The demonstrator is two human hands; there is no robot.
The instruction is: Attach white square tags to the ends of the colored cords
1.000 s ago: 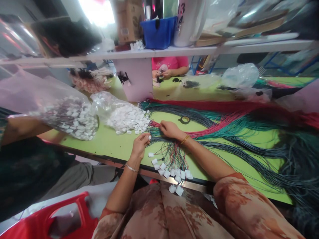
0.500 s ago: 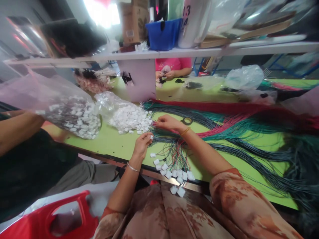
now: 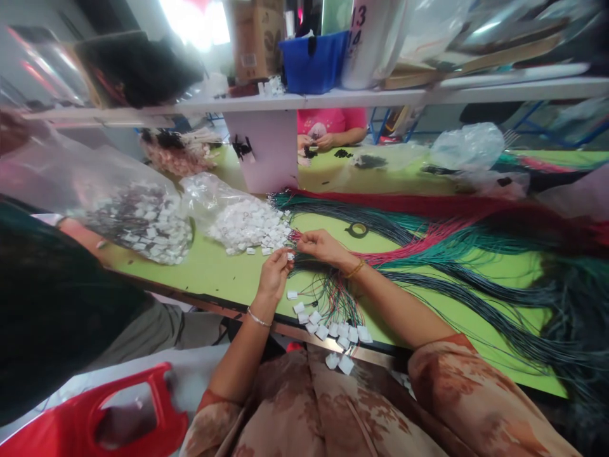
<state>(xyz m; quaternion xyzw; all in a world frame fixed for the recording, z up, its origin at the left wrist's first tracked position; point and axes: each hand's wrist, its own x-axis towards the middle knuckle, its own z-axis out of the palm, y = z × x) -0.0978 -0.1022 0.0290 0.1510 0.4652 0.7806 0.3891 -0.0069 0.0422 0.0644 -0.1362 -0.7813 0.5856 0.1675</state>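
My left hand (image 3: 275,274) pinches a small white plastic connector (image 3: 290,256) between thumb and fingertips. Just to its right, my right hand (image 3: 322,246) has its fingers closed at the tips of the red wires (image 3: 295,235); whatever thin thing may be between them is too small to make out. Both hands are close together but apart. Beyond my left hand lies a heap of white connectors (image 3: 252,225) spilling from a clear plastic bag (image 3: 202,190). Nearer my body, several wired connectors (image 3: 333,330) hang over the table edge on red, green and black wires.
Long bundles of black wires (image 3: 476,311), green wires (image 3: 457,244) and dark red wires (image 3: 404,204) run across the green table (image 3: 200,273). A tape roll (image 3: 356,230) lies among them. Another bag of connectors (image 3: 157,222) is left, beside a person. A red stool (image 3: 162,393) stands below.
My right hand has drawn slightly down and right from the red wire tips. My left hand, with the connector, has shifted a little upward. The neighbour's forearm at left has moved.
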